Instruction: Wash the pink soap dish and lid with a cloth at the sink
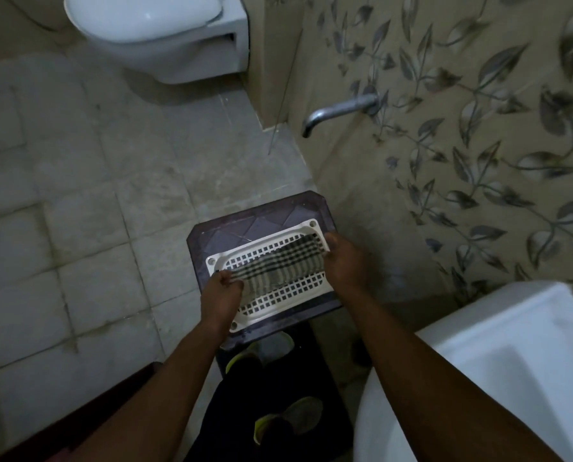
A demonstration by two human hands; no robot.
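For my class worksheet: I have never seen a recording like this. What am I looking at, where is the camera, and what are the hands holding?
No machine here: these are a person's two bare hands, filmed by one wide-angle camera worn on the head, looking down in a bathroom. The left hand and right hand each grip an end of a dark-and-light checked cloth, stretched across a white perforated plastic tray. The tray rests on a dark purple plastic stool. A white washbasin is at lower right, a metal wall tap higher up, a white toilet at the top.
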